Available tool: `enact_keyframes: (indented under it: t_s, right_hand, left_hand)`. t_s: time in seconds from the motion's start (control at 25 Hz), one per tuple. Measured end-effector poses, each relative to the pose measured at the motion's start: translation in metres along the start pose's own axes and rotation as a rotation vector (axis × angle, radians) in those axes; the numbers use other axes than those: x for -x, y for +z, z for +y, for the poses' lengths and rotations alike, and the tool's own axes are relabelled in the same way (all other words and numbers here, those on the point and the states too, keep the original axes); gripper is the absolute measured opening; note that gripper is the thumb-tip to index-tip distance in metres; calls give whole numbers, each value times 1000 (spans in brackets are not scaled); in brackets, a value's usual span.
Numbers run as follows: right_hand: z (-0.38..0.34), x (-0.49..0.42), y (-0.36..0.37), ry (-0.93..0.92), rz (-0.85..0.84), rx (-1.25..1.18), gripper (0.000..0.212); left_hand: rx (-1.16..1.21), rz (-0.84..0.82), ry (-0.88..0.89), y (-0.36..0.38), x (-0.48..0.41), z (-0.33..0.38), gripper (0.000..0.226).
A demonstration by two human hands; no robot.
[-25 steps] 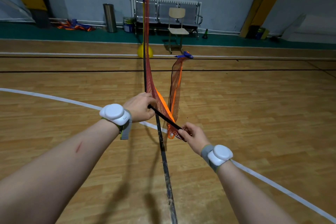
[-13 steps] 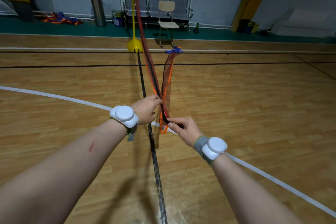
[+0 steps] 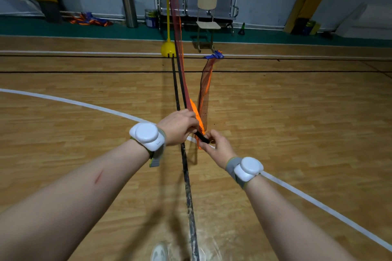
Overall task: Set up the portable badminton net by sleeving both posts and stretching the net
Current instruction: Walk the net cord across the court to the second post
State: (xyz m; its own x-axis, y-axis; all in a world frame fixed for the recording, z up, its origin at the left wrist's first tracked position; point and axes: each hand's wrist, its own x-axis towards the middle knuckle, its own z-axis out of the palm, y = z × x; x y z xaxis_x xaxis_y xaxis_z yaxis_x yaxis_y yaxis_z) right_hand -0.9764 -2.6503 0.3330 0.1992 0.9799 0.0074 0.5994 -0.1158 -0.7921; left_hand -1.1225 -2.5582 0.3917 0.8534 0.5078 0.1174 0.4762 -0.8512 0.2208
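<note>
Your right hand (image 3: 218, 148) has closed up to your left hand (image 3: 178, 127), both gripping the post (image 3: 200, 136) inside the net (image 3: 204, 95), so sleeving looks underway.

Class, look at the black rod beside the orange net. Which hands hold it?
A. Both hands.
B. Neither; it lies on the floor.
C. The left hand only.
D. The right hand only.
A: the left hand grips the black rod at its far end, by the net, and the right hand pinches its near end.
</note>
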Motion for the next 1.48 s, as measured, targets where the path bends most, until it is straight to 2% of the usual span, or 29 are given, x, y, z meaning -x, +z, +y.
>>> enact_keyframes:
  t_s: [0.12,0.28,0.44,0.6,0.68,0.76,0.84,0.96,1.12,1.24,1.48]
  right_hand:
    - [6,5,0,-4,-22,-2,16]
    - [13,9,-5,-23,25,-13,27]
    - [21,12,-14,-21,-4,-20,16]
    - [30,26,-26,30,17,-105,19]
    - [34,36,-29,2,7,-88,4]
    - [33,43,-31,-26,0,-56,20]
    - [29,49,-31,-31,-3,-94,25]
    - [25,57,-32,-5,-13,-143,26]
    - [24,63,-34,6,-2,-138,26]
    - [25,68,-34,10,23,-127,25]
    - [17,82,-15,24,73,-1,13]
  left_hand:
    - [-3,43,-36,-7,6,2,19]
    - [-3,43,-83,-12,9,6,20]
    - [-5,73,-100,-15,7,9,19]
    - [-14,58,-152,-11,6,8,24]
    - [-19,43,-184,-5,8,8,24]
    - [2,36,-213,3,9,11,24]
    - [10,32,-226,11,8,15,24]
    - [31,2,-208,18,3,30,25]
    - [24,-62,-44,28,2,59,42]
    - [11,-102,53,36,4,70,31]
    - [26,-115,-9,24,36,54,23]
